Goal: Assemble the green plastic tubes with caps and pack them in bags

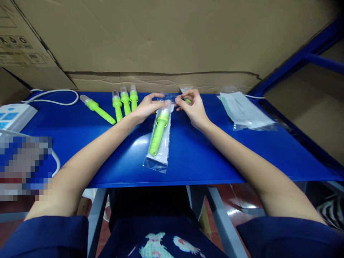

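Observation:
A clear plastic bag [156, 165] holds a lime-green stick [158, 136] with a see-through cap and a white sheet behind it. It lies slanted in front of me, its top end farthest away. My left hand [149, 106] pinches the bag near its top left, thumb beside the stick's cap. At the bag's top right, my right hand [191, 107] has thumb and fingers closed on the film; the exact contact is hard to see. Behind my right hand another green piece [187, 100] shows, mostly hidden.
Several loose green sticks, one lying slanted [100, 111], are left of my left hand. A stack of flat bags with white sheets [245, 109] lies at the right. A white power strip [18, 116] with cable sits far left on the blue table [204, 161]. Cardboard [161, 39] walls the back.

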A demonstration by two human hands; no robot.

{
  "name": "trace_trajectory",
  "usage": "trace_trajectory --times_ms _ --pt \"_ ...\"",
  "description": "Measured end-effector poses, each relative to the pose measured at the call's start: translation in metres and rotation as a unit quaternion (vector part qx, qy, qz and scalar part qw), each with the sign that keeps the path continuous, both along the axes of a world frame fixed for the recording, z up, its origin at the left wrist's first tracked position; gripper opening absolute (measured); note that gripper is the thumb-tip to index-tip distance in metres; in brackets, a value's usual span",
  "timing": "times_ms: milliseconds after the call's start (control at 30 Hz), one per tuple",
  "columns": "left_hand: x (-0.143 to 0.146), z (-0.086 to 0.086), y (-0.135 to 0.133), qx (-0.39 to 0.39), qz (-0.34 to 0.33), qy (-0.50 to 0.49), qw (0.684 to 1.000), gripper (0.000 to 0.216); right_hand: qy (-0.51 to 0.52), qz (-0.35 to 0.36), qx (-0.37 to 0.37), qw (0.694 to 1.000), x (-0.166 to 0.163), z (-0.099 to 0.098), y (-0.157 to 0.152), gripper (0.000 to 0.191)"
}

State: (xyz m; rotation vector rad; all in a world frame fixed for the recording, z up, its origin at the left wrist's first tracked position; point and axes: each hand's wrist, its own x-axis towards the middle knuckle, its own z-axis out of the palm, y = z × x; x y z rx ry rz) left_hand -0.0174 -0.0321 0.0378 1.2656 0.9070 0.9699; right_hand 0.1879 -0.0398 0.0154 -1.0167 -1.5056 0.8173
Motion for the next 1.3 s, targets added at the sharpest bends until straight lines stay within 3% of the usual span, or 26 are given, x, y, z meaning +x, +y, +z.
trace_trajectory --times_ms 100,267,700,833,1067,1300 --pt "0.001 -0.002 0.001 -0.008 0.026 -0.009 1.000 0.046 -0.051 -0.028 0.035 0.998 0.000 0.006 -0.003 0.055" --pt "0.003 -0.002 0.000 -0.034 -0.007 -0.041 0.999 0.046 -0.094 0.012 0.022 0.995 -0.003 0.010 -0.008 0.058" --pt "0.001 -0.011 0.004 0.000 0.007 -0.002 1.000 0.060 -0.074 0.083 -0.035 0.993 -0.009 -0.003 -0.009 0.053" --pt "0.003 -0.012 0.003 0.004 0.004 -0.011 1.000 0.069 -0.064 0.093 -0.032 0.993 -0.010 -0.001 -0.011 0.055" --pt "0.004 -0.013 0.003 0.000 0.010 -0.017 1.000 0.060 -0.088 0.101 -0.007 0.991 -0.011 0.005 -0.015 0.050" --pt "0.002 -0.013 0.003 0.014 0.008 -0.012 1.000 0.068 -0.075 0.114 -0.022 0.990 -0.013 0.004 -0.016 0.053"
